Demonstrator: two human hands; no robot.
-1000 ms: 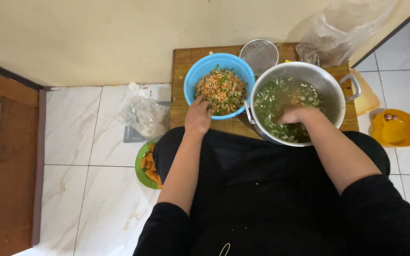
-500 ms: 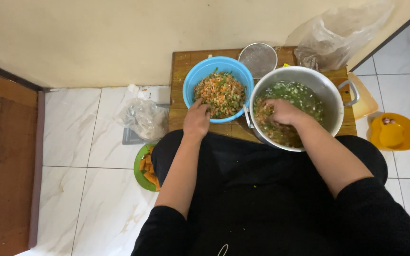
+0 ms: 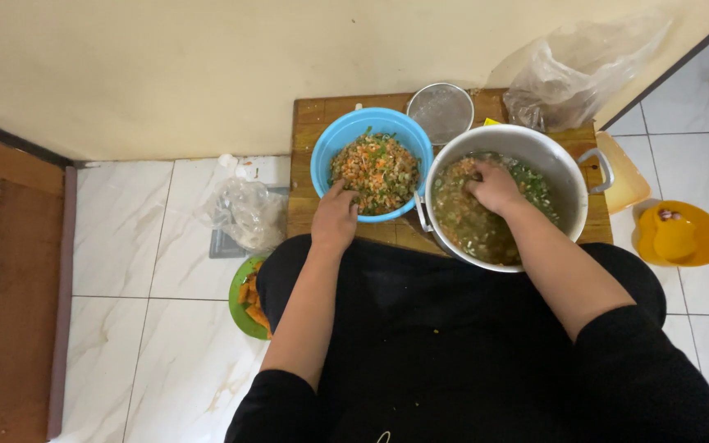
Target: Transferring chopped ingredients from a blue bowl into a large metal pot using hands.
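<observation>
Overhead view: left hand (image 3: pixel 335 220) grips the near rim of one blue bowl (image 3: pixel 327 160) of chopped vegetables; right hand (image 3: pixel 494 185), curled closed, digs in one metal pot (image 3: pixel 564 164) just right of it. Both stand on a wooden surface (image 3: pixel 309 115), alongside one strainer (image 3: pixel 441 111).

A low wooden table (image 3: pixel 308 123) carries a blue bowl (image 3: pixel 327 150), a metal pot (image 3: pixel 564 164), a small strainer (image 3: pixel 441 110) and a crumpled clear plastic bag (image 3: pixel 572 78), all set close together against the wall.
</observation>
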